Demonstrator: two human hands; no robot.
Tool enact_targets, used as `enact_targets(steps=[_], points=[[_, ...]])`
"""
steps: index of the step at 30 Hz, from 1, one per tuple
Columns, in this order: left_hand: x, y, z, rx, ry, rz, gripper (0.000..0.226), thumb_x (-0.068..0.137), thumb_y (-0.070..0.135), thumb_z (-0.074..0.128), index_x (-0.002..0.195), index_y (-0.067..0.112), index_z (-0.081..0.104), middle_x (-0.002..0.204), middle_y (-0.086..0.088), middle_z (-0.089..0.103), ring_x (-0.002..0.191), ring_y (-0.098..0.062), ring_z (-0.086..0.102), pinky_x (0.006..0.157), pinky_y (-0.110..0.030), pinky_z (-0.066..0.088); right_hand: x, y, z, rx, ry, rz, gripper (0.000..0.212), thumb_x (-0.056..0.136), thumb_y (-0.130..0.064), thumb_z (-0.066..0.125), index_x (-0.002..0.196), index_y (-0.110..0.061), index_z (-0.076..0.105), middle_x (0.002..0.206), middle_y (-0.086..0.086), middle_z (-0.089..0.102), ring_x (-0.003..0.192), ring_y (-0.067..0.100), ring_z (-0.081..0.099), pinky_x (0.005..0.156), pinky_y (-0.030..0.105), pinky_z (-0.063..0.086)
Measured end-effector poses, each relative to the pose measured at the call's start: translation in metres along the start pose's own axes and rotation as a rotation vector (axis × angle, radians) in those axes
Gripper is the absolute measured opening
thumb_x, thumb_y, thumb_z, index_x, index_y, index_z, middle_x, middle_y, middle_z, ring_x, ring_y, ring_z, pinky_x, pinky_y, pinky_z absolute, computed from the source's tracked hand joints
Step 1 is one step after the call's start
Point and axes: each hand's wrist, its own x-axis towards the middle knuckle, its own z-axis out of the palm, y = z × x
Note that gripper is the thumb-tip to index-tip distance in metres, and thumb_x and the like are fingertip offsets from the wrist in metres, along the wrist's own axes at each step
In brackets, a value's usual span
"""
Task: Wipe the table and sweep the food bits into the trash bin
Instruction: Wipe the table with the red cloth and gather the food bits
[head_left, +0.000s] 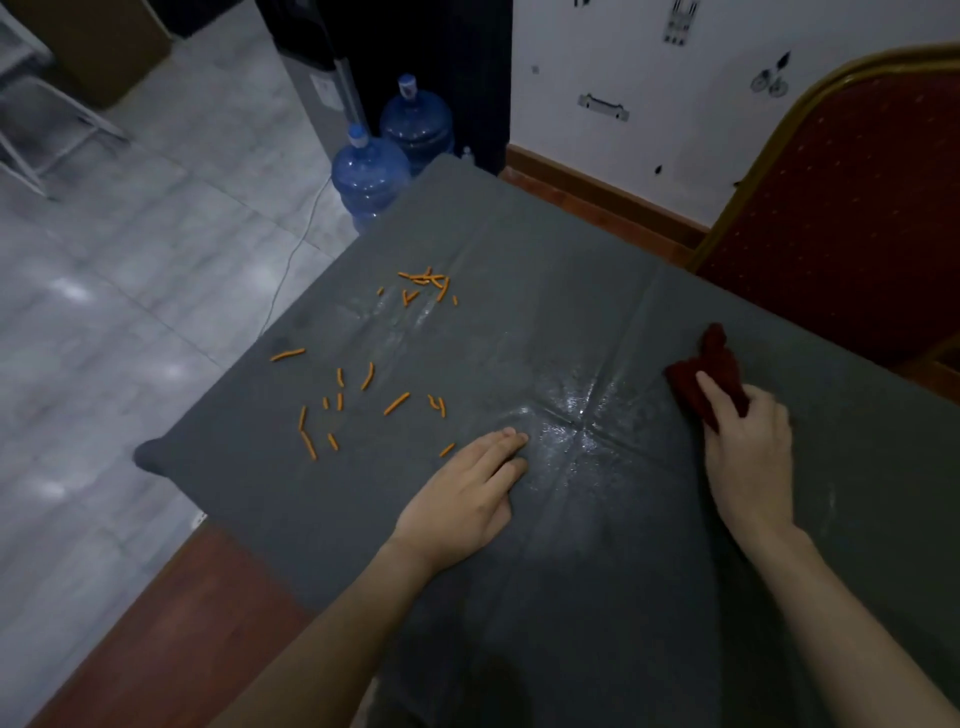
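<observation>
A table under a grey cloth (519, 561) fills the middle of the view. Several orange food sticks (397, 402) lie scattered over its left part, with a small heap (427, 280) farther back. My left hand (467, 499) lies flat on the cloth, fingers together, just right of the nearest stick and holding nothing. My right hand (745, 452) is closed on a dark red rag (709, 369), which is pressed on the cloth at the right. A wet, shiny patch (566, 415) spreads between the hands. No trash bin is in sight.
A red padded chair (852, 208) with a gold frame stands at the table's far right side. Two blue water jugs (371, 174) sit on the tiled floor beyond the far corner, next to a white cable (298, 249). The table's left edge drops to the floor.
</observation>
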Motion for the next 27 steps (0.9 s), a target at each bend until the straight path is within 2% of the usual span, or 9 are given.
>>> enact_targets(steps=[4,8,10,15,19,21,23,25,27], points=[[-0.002,-0.001,-0.002,-0.028,0.016,0.014,0.031,0.078,0.004,0.059,0.109,0.001,0.064,0.131,-0.014,0.058,0.128,-0.029,0.050,0.112,-0.035,0.035,-0.033,-0.027,-0.007,0.046,-0.053,0.009,0.061,0.079,0.007,0.067,0.134,-0.014,0.052,0.113,0.024,0.051,0.095,0.037,0.048,0.086,0.049,0.046],[-0.006,-0.006,-0.007,-0.236,0.044,0.033,0.024,0.076,-0.010,0.058,0.097,-0.004,0.066,0.126,-0.018,0.061,0.126,-0.031,0.053,0.113,-0.032,0.031,-0.075,-0.055,-0.016,0.095,-0.122,-0.029,0.066,0.074,0.008,0.070,0.134,-0.014,0.053,0.113,0.019,0.050,0.097,0.032,0.047,0.088,0.044,0.043],[-0.018,-0.015,-0.013,-0.290,0.019,0.080,0.018,0.076,-0.011,0.057,0.090,-0.005,0.066,0.125,-0.019,0.062,0.125,-0.032,0.054,0.111,-0.037,0.035,-0.100,-0.076,-0.019,0.113,-0.137,-0.006,0.067,0.074,0.008,0.070,0.134,-0.016,0.053,0.114,0.016,0.049,0.099,0.028,0.046,0.091,0.038,0.039],[-0.070,-0.057,-0.039,-0.245,-0.026,0.286,0.021,0.070,-0.008,0.062,0.090,-0.002,0.066,0.111,-0.017,0.067,0.110,-0.031,0.062,0.102,-0.035,0.042,-0.147,-0.146,-0.021,0.238,-0.092,0.206,0.063,0.082,0.002,0.065,0.136,-0.026,0.049,0.114,0.009,0.049,0.101,0.023,0.047,0.094,0.034,0.036],[-0.114,-0.130,-0.072,-0.157,-0.010,0.315,0.018,0.073,0.000,0.057,0.088,0.001,0.066,0.102,-0.015,0.066,0.098,-0.031,0.064,0.092,-0.038,0.048,-0.160,-0.206,-0.011,0.327,-0.035,0.282,0.067,0.082,0.003,0.066,0.141,-0.019,0.045,0.110,0.006,0.053,0.101,0.023,0.048,0.094,0.022,0.029],[-0.134,-0.168,-0.087,-0.139,0.013,0.228,0.016,0.075,0.002,0.054,0.087,0.001,0.065,0.099,-0.015,0.066,0.092,-0.032,0.064,0.083,-0.040,0.050,-0.166,-0.238,-0.002,0.376,-0.071,0.195,0.061,0.084,-0.005,0.060,0.141,-0.018,0.043,0.114,0.003,0.056,0.103,0.020,0.049,0.097,0.023,0.031],[-0.151,-0.198,-0.101,-0.109,0.013,0.156,0.017,0.078,0.005,0.052,0.089,0.002,0.065,0.099,-0.014,0.065,0.092,-0.030,0.062,0.082,-0.039,0.048,-0.168,-0.273,0.006,0.396,-0.151,0.062,0.069,0.077,-0.011,0.057,0.142,-0.024,0.039,0.115,0.004,0.058,0.105,0.018,0.049,0.101,0.025,0.032],[-0.163,-0.221,-0.110,-0.084,0.020,0.115,0.018,0.081,0.008,0.051,0.091,0.003,0.066,0.100,-0.012,0.065,0.094,-0.028,0.060,0.084,-0.035,0.043,-0.166,-0.303,0.017,0.357,-0.237,-0.143,0.085,0.066,-0.007,0.066,0.143,-0.028,0.036,0.112,0.005,0.057,0.102,0.018,0.050,0.098,0.028,0.036],[-0.166,-0.237,-0.114,-0.106,0.051,0.043,0.020,0.084,0.009,0.049,0.091,0.002,0.066,0.100,-0.011,0.064,0.094,-0.028,0.060,0.084,-0.035,0.042,-0.159,-0.333,0.031,0.313,-0.257,-0.405,0.080,0.069,-0.006,0.070,0.140,-0.027,0.042,0.113,0.004,0.055,0.102,0.018,0.051,0.094,0.030,0.041]])
